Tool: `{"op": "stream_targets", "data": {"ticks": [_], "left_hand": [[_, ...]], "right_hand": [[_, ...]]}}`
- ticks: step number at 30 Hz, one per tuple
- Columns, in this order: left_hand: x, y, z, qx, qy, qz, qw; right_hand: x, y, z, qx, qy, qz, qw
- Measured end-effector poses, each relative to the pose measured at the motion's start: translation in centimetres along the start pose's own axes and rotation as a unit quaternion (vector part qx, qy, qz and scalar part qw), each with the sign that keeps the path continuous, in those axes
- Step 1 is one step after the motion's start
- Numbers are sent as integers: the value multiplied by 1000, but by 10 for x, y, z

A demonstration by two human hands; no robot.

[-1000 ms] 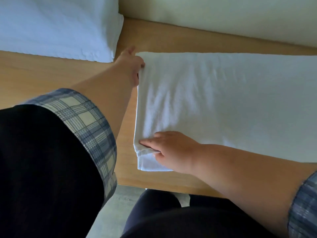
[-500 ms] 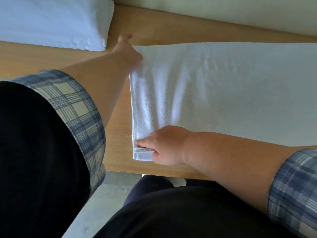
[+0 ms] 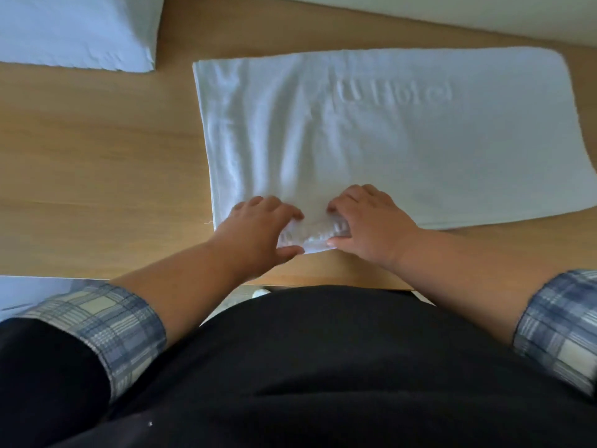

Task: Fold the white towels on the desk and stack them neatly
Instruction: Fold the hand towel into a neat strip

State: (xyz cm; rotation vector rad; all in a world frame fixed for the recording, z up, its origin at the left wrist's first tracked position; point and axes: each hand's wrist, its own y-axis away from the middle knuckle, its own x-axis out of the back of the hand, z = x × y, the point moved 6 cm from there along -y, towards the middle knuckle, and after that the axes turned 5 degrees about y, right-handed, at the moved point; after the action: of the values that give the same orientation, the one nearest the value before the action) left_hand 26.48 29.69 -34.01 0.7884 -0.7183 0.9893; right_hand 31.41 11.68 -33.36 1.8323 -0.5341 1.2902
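Your left hand (image 3: 258, 229) and right hand (image 3: 371, 226) side by side, each pinching bunched near edge of white towel (image 3: 403, 140), spread flat on counter (image 3: 97, 163); folded towel (image 3: 74, 30) far left.

White towels, two: flat towel (image 3: 403, 147) at centre, folded towel (image 3: 74, 30) at 11 o'clock. Hands, two: left hand (image 3: 258, 229), right hand (image 3: 371, 227). Desk (image 3: 97, 163), one. Unclear white sheet (image 3: 29, 291), one, 8 o'clock.

Embossed "U Hotel" lettering, slightly blurred, on white towel (image 3: 420, 150)
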Motion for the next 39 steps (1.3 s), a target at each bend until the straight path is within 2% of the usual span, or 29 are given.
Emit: {"op": "stream_targets", "data": {"ticks": [4,9,10,12,15,20,25,27,29,31,34,37,39], "left_hand": [[-1,8,2,9,-130,5,991],[-3,10,8,38,-187,-21,981],[-3,9,10,43,-193,-24,980],[-1,8,12,49,-199,-29,978],[3,9,11,54,-191,-40,979],[4,10,12,55,-207,-74,974],[7,3,15,107,-189,-140,966],[10,-11,23,106,-207,-135,963],[17,-33,37,70,-190,-69,977],[18,-55,50,25,-157,-22,987],[2,-91,67,-13,-164,-42,985],[-15,-132,74,28,-153,-55,986],[-27,-155,79,67,-157,-45,984]], "right_hand": [[3,6,-5,51,57,34,997],[17,17,0,55,5,101,993],[18,18,-1,65,14,98,993],[10,17,-4,73,28,42,996],[0,17,-1,40,-13,-37,998],[-4,31,14,-1,-67,-68,995],[-5,49,46,-111,-177,-41,977],[1,55,62,-142,-120,6,983],[7,59,73,-146,-55,35,987],[5,61,86,-145,-65,19,987],[-3,73,110,-149,-78,16,986],[-10,97,151,-183,-70,43,980],[-21,118,186,-211,-64,15,975]]}}
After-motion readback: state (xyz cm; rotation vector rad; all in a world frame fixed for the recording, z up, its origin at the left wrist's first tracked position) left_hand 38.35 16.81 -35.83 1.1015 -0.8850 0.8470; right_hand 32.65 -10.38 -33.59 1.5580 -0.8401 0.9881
